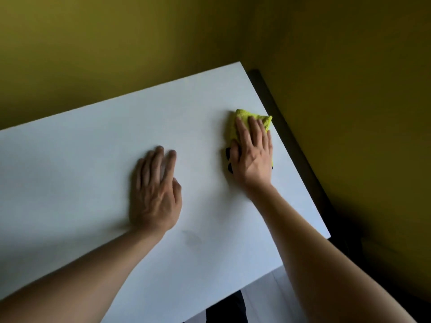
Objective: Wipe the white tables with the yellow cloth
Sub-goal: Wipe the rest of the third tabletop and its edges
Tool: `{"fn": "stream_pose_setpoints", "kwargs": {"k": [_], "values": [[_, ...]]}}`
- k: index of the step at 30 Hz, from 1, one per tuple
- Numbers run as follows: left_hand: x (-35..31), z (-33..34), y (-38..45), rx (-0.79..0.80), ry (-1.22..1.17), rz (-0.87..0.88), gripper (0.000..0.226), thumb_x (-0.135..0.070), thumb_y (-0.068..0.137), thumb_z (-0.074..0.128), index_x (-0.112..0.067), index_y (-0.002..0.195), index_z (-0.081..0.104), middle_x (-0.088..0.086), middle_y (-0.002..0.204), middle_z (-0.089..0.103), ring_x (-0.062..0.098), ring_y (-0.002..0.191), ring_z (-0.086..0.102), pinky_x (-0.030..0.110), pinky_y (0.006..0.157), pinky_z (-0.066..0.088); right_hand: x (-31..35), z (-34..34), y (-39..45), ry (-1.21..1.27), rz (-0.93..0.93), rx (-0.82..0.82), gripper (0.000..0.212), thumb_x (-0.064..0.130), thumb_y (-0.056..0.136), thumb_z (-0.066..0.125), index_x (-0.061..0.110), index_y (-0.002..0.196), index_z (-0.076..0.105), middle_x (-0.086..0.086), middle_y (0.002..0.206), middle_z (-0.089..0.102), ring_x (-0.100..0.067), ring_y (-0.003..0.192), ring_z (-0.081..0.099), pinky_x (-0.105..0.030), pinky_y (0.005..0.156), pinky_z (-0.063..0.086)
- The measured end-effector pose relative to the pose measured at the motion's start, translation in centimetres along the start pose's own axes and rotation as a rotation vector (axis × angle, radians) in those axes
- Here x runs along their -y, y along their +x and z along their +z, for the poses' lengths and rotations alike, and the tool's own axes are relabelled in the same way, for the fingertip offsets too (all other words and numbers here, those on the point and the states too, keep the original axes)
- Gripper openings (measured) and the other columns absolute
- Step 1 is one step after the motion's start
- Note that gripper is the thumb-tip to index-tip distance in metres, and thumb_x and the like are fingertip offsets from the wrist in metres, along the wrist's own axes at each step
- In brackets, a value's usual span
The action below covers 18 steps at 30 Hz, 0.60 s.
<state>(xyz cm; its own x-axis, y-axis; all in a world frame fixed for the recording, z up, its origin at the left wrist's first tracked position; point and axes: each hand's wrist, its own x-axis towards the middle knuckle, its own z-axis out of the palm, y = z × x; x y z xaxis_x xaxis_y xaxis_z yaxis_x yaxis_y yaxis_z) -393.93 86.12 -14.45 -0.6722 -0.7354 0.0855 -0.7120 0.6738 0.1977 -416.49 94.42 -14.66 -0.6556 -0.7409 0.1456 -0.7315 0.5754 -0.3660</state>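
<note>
- Your right hand lies flat on the bright yellow fluffy cloth, fingers straight and together, pressing it down onto the flat white rectangular table; nothing is pinched or curled round it.
- That yellow cloth sits near the table's far right corner, just inside the right edge, bunched under your palm with its far end sticking out past your fingertips.
- Something small and black shows at the thumb side of your right hand, touching the cloth; you cannot tell what it is.
- Your left hand rests palm down on the bare tabletop near its middle, fingers straight and slightly spread, holding nothing. It is well apart from the cloth.
- A faint grey smudge marks the table just nearer you than your left wrist.
- Olive-yellow walls meet in a corner behind the table, with a dark strip running along the table's right edge.
</note>
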Motion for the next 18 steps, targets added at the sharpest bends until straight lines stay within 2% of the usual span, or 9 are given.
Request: {"fn": "stream_pose_setpoints", "kwargs": {"k": [3, 5, 7, 8, 10, 12, 15, 18], "values": [[-0.1, -0.2, 0.0, 0.024, 0.02, 0.006, 0.059, -0.024, 0.099, 0.037, -0.019, 0.158, 0.045, 0.021, 0.163, 0.036, 0.041, 0.149, 0.037, 0.056, 0.123, 0.028, -0.5, 1.1, 5.2, 0.001, 0.007, -0.007, 0.059, 0.037, 0.097, 0.041, 0.021, 0.153, 0.04, -0.014, 0.158, 0.038, -0.032, 0.15, 0.027, -0.05, 0.123, 0.019], [-0.7, -0.6, 1.2, 0.003, 0.013, -0.048, 0.054, -0.025, 0.095, 0.041, -0.016, 0.145, 0.058, 0.02, 0.155, 0.045, 0.045, 0.136, 0.046, 0.055, 0.114, 0.034, -0.4, 1.7, 8.1, 0.005, 0.024, -0.016, 0.06, 0.037, 0.096, 0.04, 0.021, 0.153, 0.04, -0.014, 0.158, 0.037, -0.032, 0.15, 0.026, -0.049, 0.124, 0.017], [-2.0, -0.7, 3.5, -0.012, -0.016, -0.086, 0.046, -0.025, 0.091, 0.044, -0.012, 0.131, 0.063, 0.018, 0.149, 0.05, 0.045, 0.125, 0.052, 0.053, 0.106, 0.036, -0.1, 2.2, 10.7, 0.001, 0.061, -0.022, 0.061, 0.039, 0.096, 0.038, 0.022, 0.154, 0.039, -0.012, 0.159, 0.037, -0.031, 0.151, 0.025, -0.047, 0.124, 0.017], [-2.9, -0.5, 5.0, -0.005, -0.042, -0.076, 0.047, -0.026, 0.09, 0.045, -0.011, 0.131, 0.062, 0.017, 0.151, 0.049, 0.045, 0.127, 0.051, 0.052, 0.106, 0.037, 0.1, 2.5, 11.9, 0.0, 0.08, -0.02, 0.061, 0.039, 0.096, 0.038, 0.022, 0.154, 0.038, -0.012, 0.159, 0.036, -0.03, 0.151, 0.024, -0.046, 0.124, 0.017], [-4.7, 0.3, 8.2, 0.024, -0.075, 0.002, 0.057, -0.029, 0.091, 0.044, -0.01, 0.144, 0.055, 0.015, 0.161, 0.043, 0.042, 0.14, 0.045, 0.054, 0.115, 0.036, 0.5, 3.0, 14.0, 0.013, 0.108, -0.007, 0.062, 0.039, 0.096, 0.04, 0.022, 0.156, 0.035, -0.011, 0.16, 0.034, -0.03, 0.151, 0.024, -0.044, 0.123, 0.018], [-6.2, 1.6, 11.0, 0.057, -0.059, 0.078, 0.063, -0.031, 0.093, 0.042, -0.012, 0.153, 0.048, 0.013, 0.166, 0.036, 0.038, 0.151, 0.036, 0.055, 0.122, 0.029, 0.7, 3.4, 15.7, 0.025, 0.113, 0.002, 0.063, 0.039, 0.096, 0.043, 0.022, 0.157, 0.033, -0.011, 0.159, 0.035, -0.031, 0.149, 0.027, -0.044, 0.121, 0.024], [-6.9, 2.9, 13.2, 0.103, 0.001, 0.094, 0.065, -0.034, 0.096, 0.038, -0.018, 0.159, 0.042, 0.01, 0.169, 0.031, 0.035, 0.156, 0.029, 0.054, 0.127, 0.02, 0.7, 3.8, 18.2, 0.018, 0.115, 0.039, 0.066, 0.04, 0.097, 0.044, 0.022, 0.158, 0.027, -0.014, 0.155, 0.036, -0.036, 0.141, 0.034, -0.048, 0.111, 0.034], [-6.7, 3.4, 13.4, 0.124, 0.03, 0.084, 0.065, -0.036, 0.099, 0.033, -0.021, 0.161, 0.038, 0.007, 0.171, 0.027, 0.033, 0.158, 0.025, 0.052, 0.128, 0.018, 0.7, 4.0, 20.1, 0.019, 0.158, 0.06, 0.067, 0.041, 0.098, 0.045, 0.02, 0.158, 0.024, -0.017, 0.146, 0.04, -0.039, 0.131, 0.042, -0.048, 0.105, 0.038]]}}
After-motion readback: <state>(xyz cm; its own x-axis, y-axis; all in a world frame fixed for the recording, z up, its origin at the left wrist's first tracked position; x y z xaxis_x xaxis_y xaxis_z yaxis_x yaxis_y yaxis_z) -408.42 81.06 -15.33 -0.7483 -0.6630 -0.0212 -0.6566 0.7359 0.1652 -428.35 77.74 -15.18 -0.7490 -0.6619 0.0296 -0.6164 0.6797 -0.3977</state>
